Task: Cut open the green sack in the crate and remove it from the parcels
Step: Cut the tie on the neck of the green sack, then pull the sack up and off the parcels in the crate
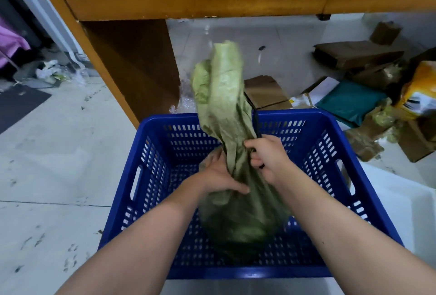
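Seemingly mid-cut — left hand [219, 176] lies flat on the green sack [226, 96], right hand [266, 157] clenches a dark cutter [255, 124] in curled fingers [256, 160]; next, slit shallowly.

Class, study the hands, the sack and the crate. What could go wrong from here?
The right hand grips a dark tool against the green sack; the left hand presses the sack close by, so a slip might cut that hand. Whatever the sack holds is hidden, so a deep cut might damage it.

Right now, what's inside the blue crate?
A green sack, bulging at the bottom. The left hand rests on it and the right hand grips its neck. The cloth hides whatever fills it.
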`<state>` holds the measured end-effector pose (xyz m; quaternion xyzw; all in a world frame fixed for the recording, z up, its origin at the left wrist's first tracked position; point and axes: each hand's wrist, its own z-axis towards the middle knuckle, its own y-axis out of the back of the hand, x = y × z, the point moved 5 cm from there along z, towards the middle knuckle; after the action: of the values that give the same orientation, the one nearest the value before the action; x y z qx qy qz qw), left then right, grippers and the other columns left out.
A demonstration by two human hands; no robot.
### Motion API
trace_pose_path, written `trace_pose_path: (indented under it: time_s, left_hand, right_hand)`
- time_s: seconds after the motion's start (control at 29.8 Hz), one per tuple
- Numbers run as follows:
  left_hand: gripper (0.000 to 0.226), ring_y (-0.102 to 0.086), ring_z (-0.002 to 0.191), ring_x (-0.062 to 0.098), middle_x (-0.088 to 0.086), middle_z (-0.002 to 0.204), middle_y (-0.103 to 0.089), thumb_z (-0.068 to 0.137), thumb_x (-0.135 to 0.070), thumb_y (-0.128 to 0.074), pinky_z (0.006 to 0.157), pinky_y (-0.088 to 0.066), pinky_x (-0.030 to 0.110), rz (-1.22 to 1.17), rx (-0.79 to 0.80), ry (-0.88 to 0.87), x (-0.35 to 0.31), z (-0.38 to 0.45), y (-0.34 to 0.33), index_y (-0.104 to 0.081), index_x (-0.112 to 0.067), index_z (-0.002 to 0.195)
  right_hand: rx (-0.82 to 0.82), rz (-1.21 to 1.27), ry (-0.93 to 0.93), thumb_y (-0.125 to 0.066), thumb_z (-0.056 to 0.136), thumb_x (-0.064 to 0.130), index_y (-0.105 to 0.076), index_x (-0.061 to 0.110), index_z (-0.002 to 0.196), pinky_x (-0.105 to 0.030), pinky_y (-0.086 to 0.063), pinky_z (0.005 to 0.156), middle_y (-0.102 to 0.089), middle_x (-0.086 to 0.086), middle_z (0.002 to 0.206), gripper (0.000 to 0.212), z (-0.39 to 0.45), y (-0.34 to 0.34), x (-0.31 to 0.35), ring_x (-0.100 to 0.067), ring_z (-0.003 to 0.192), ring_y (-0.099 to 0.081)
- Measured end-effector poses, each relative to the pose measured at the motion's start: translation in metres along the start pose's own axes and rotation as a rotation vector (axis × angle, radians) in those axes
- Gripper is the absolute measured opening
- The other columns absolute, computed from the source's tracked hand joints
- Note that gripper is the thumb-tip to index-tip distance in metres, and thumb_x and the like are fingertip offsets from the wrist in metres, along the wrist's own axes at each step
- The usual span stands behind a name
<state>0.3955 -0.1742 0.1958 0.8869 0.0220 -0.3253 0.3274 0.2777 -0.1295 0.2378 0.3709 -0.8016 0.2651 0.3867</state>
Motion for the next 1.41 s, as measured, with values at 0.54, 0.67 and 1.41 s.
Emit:
trace_pose_path:
  time_s: [0.54,0.67,1.41]
  left_hand:
    - [0.022,-0.067,0.093,0.028,0.013,0.104,-0.069,0.100,-0.027,-0.050,0.082,-0.055,0.038,-1.396,-0.511,0.095,-0.015,-0.038,0.064,-0.064,-0.011,0.103]
    - [0.042,-0.057,0.124,0.032,0.016,0.130,-0.061,0.105,-0.033,-0.037,0.099,-0.045,0.045,-1.621,-0.449,0.159,0.002,-0.051,0.068,-0.059,-0.008,0.130]
    - [0.039,-0.065,0.091,0.030,0.015,0.099,-0.070,0.100,-0.041,-0.042,0.075,-0.052,0.040,-1.491,-0.330,0.195,0.028,-0.052,0.062,-0.070,-0.014,0.095]
  right_hand:
    - [-0.581,-0.422,0.364,-0.072,0.081,0.021,-0.054,0.015,0.097,-0.031,-0.043,0.063,-0.062,-0.009,0.099,0.025,-0.051,0.097,0.037,-0.025,0.081,-0.057]
    - [-0.552,-0.498,0.205,-0.067,0.078,0.056,-0.051,0.009,0.103,-0.047,-0.049,0.088,-0.052,-0.016,0.124,0.056,-0.044,0.116,0.016,-0.036,0.103,-0.057]
    - [-0.374,0.103,0.213,-0.066,0.086,0.047,-0.062,0.009,0.097,-0.017,-0.045,0.056,-0.066,-0.003,0.098,0.040,-0.036,0.098,0.019,-0.010,0.074,-0.058]
